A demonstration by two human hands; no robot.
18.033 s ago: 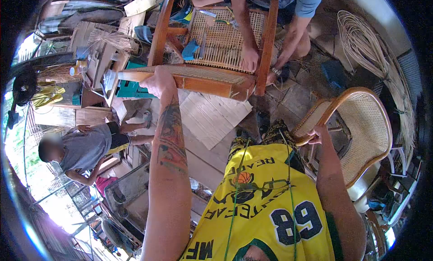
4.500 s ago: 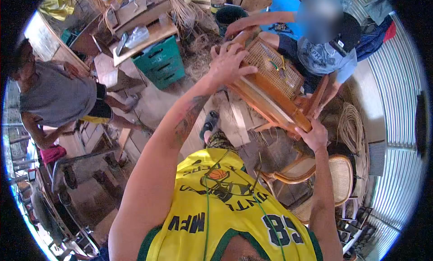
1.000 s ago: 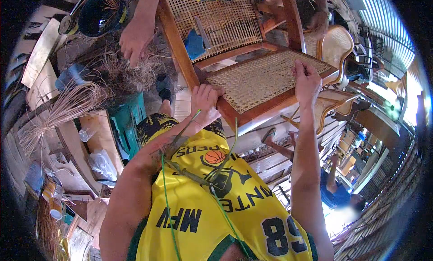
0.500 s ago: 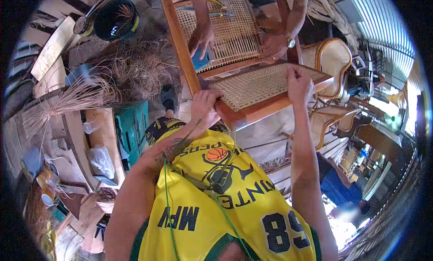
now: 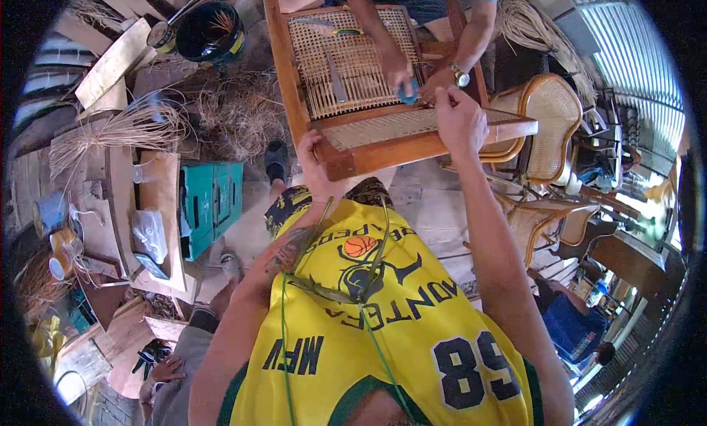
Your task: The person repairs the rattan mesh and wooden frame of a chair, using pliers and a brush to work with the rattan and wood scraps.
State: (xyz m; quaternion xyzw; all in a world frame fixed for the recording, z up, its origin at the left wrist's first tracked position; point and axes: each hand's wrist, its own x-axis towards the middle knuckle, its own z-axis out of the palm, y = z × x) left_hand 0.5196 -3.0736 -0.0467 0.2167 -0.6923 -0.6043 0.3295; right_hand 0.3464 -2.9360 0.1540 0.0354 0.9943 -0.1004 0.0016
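A wooden chair frame (image 5: 434, 148) with a woven cane seat (image 5: 390, 129) stands in front of me. My left hand (image 5: 315, 168) is closed around the seat's near left corner. My right hand (image 5: 461, 124) is pinched just above the cane near the seat's right side; whatever is between its fingertips is too small to make out. Beyond the seat, a second cane panel (image 5: 361, 58) has more open weave at its near end. A co-worker's hand (image 5: 398, 74) presses a blue piece (image 5: 408, 92) at that panel's lower right; their other hand, with a watch (image 5: 461, 78), is beside it.
A narrow flat blade-like tool (image 5: 336, 80) lies on the far panel. Cane chairs (image 5: 552, 124) stand at right. Left are loose fibre strands (image 5: 243, 117), a dark bucket (image 5: 210, 32) and a green crate (image 5: 213, 205). Another person's arm (image 5: 166, 371) shows at lower left.
The seat now appears more edge-on. My right hand has shifted left and up along it. The co-worker's hand with the blue piece has moved from the panel's left side to its right.
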